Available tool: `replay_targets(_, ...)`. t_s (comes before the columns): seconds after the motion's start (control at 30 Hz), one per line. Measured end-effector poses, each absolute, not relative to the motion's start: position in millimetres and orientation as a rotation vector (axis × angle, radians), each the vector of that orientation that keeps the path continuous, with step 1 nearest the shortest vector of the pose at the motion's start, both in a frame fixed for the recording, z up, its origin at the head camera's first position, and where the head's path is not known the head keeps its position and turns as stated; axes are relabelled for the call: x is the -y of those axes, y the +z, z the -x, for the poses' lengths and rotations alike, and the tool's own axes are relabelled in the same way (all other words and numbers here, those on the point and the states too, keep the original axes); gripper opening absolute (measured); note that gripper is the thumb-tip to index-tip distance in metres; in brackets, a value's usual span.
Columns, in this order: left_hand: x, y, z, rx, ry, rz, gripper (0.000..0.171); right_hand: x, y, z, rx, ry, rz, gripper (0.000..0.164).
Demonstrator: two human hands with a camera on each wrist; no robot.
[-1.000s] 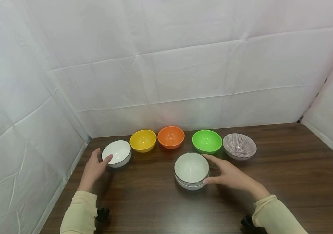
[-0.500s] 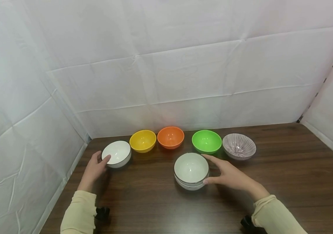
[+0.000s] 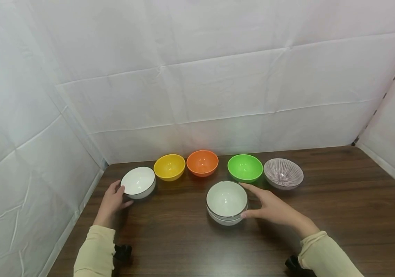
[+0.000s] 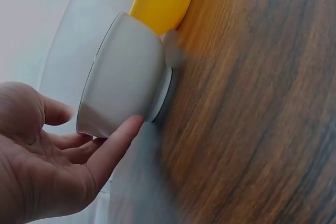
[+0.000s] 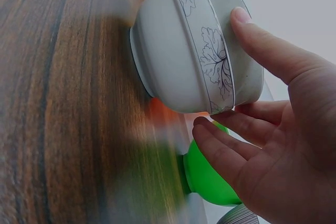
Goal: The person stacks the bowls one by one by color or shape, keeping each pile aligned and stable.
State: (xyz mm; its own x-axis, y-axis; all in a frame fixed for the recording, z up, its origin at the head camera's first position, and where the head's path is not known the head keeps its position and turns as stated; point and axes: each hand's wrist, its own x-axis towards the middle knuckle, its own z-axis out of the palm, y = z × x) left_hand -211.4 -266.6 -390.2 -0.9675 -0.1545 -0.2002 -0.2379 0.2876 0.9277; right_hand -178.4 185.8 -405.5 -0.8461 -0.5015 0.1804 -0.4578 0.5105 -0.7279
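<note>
At the left of the table a white bowl [image 3: 138, 181] with a dark rim stands upright. My left hand [image 3: 112, 202] is at its left side; in the left wrist view the fingers [image 4: 116, 148] reach along the bowl's outer wall, and the thumb lies off the rim. Near the middle stands a stack of nested white bowls [image 3: 226, 200]; the right wrist view shows a leaf-pattern band [image 5: 215, 61] on the lower one. My right hand [image 3: 270, 206] holds the stack's right side, thumb on the near side, fingers on the far side.
Along the back stand a yellow bowl [image 3: 169, 168], an orange bowl [image 3: 202, 163], a green bowl [image 3: 245, 168] and a grey striped bowl [image 3: 283, 173]. White sheeting [image 3: 197, 92] rises behind and beside the dark wooden table [image 3: 183, 246].
My left thumb has drawn back from inside the white bowl's rim, and a lower finger now shows beneath the bowl. The right hand and the stack have stayed still.
</note>
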Motion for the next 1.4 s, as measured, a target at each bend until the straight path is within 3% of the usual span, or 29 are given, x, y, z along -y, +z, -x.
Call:
replay_targets(0.43, 265, -396, 213, -2.305, 2.023, 0.399, 0.053, -185, -405, 177, -2.698, -1.260, 0.841, 0.092)
replay_targets(1.4, 272, -397, 203, -2.390, 1.954, 0.445, 0.053, -185, -405, 178, -2.714, -1.229, 0.838, 0.092)
